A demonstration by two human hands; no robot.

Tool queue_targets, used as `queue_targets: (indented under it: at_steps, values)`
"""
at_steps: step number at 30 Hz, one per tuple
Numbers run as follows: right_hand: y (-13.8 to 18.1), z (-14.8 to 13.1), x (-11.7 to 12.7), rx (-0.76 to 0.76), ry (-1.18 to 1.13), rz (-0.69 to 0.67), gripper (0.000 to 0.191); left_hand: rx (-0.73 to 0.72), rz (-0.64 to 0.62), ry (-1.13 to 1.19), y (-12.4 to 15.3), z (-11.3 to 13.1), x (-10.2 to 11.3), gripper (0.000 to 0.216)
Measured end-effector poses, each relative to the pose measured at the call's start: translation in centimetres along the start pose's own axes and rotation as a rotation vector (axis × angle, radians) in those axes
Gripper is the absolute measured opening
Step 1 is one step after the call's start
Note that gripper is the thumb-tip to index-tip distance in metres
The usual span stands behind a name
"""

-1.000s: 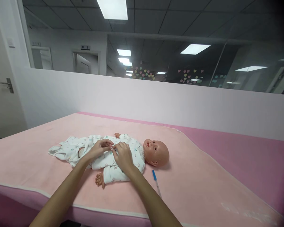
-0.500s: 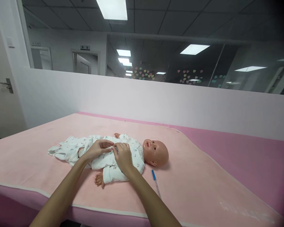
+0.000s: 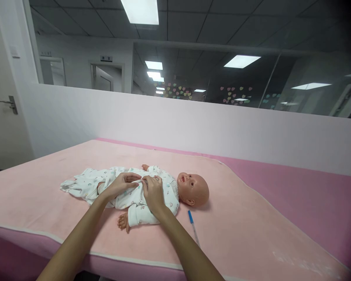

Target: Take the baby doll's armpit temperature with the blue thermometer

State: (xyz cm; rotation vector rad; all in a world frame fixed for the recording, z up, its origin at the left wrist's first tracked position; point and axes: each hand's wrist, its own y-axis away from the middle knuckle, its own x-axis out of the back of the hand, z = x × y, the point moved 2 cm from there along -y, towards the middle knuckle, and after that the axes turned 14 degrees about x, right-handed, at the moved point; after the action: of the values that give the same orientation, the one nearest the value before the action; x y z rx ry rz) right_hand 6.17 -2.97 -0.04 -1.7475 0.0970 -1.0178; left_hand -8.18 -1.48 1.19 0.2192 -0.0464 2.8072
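Hands (image 3: 139, 187) mid-mat (image 3: 46, 195), on doll (image 3: 163, 187)

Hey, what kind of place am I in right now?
Probably an infant-care training room in an office: a baby doll in a romper lies on a pink padded table, under glass partition windows with heart stickers.

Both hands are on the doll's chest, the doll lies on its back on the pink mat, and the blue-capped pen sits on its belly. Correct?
Not quite. In the head view the pen lies on the mat beside the doll, below its head. Left hand and right hand are on its chest.
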Motion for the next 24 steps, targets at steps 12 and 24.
queue_targets:
  at_steps: [12,24]
  values:
    - [0.00,-0.01,-0.05,0.015,-0.013,0.018,0.015,-0.020,0.013,-0.012,-0.40,-0.55,0.23,0.037]
    - [-0.11,-0.20,0.53,0.041,-0.034,0.066,0.016,-0.034,-0.012,-0.013,0.03,0.04,-0.01,0.037]
